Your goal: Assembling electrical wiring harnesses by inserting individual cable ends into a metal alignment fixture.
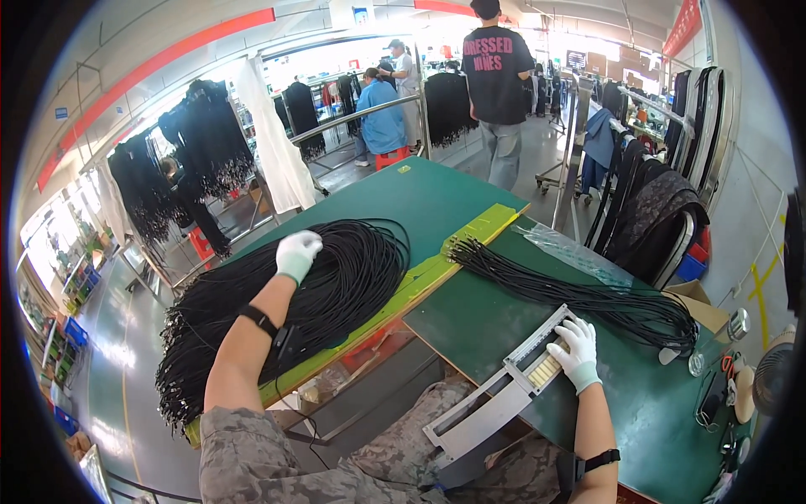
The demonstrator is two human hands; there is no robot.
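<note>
My left hand (300,254), in a white glove, is over a large coiled heap of thin black cords (361,260). Its fingers are curled in, and what they pinch, if anything, is hidden. In a matching glove, my right hand (577,349) lies across the right side of a long grey frame-like fixture (487,416), with its fingers stretched out and apart. A row of cream-coloured pieces (543,370) sits in the fixture beside that palm. The fixture slants from the green table over my lap. Beyond it lies a smaller bundle of black cords (571,294).
A yellow-green strip (478,228) runs along the green tabletop (353,197). Clear plastic bags (579,256) lie beyond the smaller bundle. Scissors (728,363) and small tools are at the right edge, near a fan (774,374). Racks of black cords (206,126) and several people stand farther off.
</note>
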